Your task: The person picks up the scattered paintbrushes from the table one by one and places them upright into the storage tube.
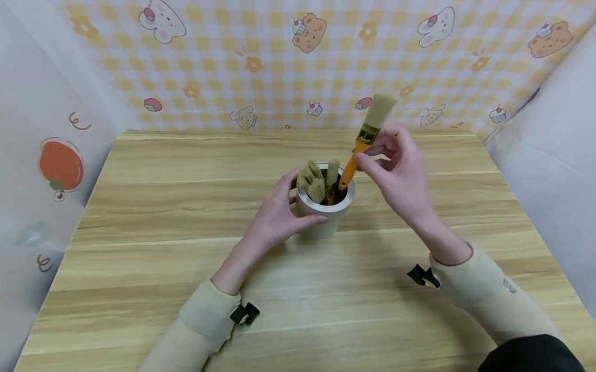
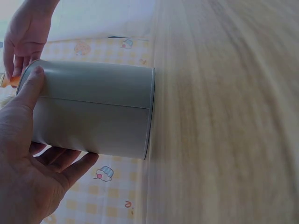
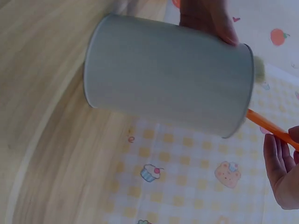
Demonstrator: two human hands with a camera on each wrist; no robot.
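A round grey-white container (image 1: 320, 228) stands upright on the table, with several paintbrushes (image 1: 315, 185) in it, bristles up. My left hand (image 1: 277, 212) grips the container's side near the rim, thumb in front and fingers behind. In the left wrist view the container (image 2: 93, 109) shows a seam along its wall. Between thumb and fingers, my right hand (image 1: 400, 172) pinches a paintbrush (image 1: 361, 146) with an orange handle and pale bristles pointing up. The lower end of its handle is at the container's mouth. In the right wrist view the orange handle (image 3: 268, 125) slants from the rim to the hand.
The wood-grain table (image 1: 176, 181) reaches back to a yellow checked wall covering (image 1: 282, 74) with cartoon prints. White side walls (image 1: 14, 167) flank it. Each sleeve carries a small black clip-like piece (image 1: 245, 313) near the wrist.
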